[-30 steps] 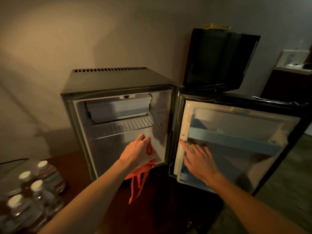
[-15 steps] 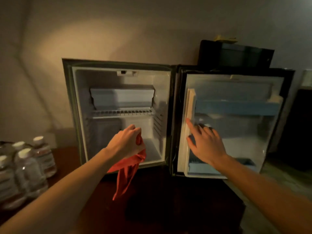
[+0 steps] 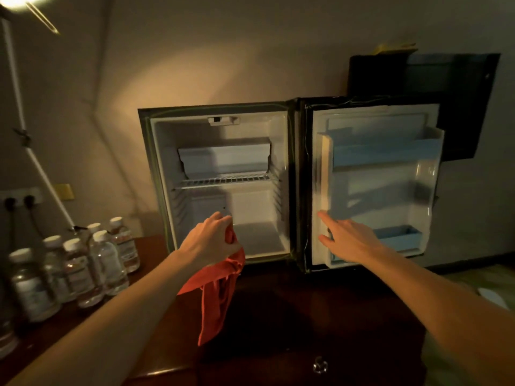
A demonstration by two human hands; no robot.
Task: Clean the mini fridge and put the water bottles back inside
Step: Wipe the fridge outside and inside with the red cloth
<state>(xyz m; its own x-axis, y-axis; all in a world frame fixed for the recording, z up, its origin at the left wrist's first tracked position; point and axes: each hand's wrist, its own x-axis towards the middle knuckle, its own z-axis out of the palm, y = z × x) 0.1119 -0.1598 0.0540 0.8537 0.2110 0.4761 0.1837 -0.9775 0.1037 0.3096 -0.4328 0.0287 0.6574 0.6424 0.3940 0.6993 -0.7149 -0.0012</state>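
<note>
Your left hand (image 3: 211, 238) grips the cloth (image 3: 218, 291) at the fridge (image 3: 167, 174) mouth — floor's straight ahead; right hand (image 3: 348, 240), spread, on door (image 3: 320, 176).

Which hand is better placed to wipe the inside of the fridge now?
The left hand: it grips the red cloth before the open fridge. The right hand, empty, rests against the door.

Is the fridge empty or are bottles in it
Empty. The fridge shows a bare wire shelf and floor; the bottles stand outside, to its left.
</note>
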